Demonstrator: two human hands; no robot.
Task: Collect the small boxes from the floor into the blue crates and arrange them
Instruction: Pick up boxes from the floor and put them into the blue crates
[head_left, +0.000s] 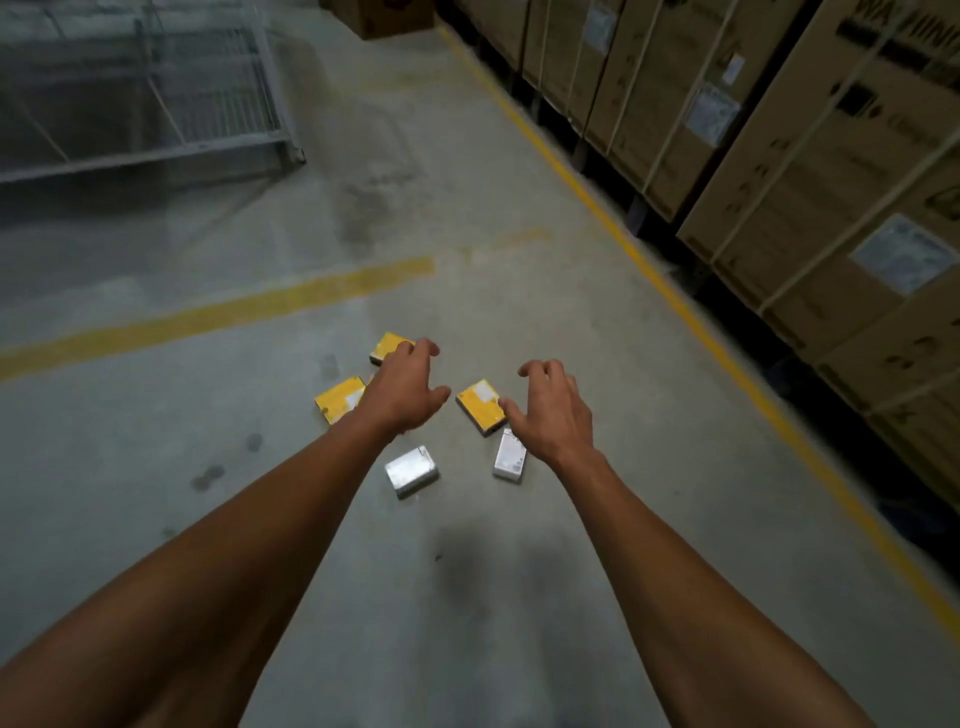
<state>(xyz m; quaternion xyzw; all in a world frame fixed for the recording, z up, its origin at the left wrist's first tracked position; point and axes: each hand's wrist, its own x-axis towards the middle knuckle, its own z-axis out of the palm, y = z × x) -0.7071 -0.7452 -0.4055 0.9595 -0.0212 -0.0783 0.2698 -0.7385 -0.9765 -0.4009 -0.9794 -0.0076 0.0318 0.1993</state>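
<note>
**Reach for the floor boxes**

Warehouse concrete floor, big cartons stacked along one side. Five small boxes lie loose near the middle yellow box: two more yellow ones beyond and left of it, a silver box nearer the camera, a white box just beside it. Left hand is spread, fingers curled, empty, over the far yellow pair. Right hand is spread, empty, thumb beside the middle box, likely shaped to grab it. No blue crates in view, so nothing is collected yet.
</note>
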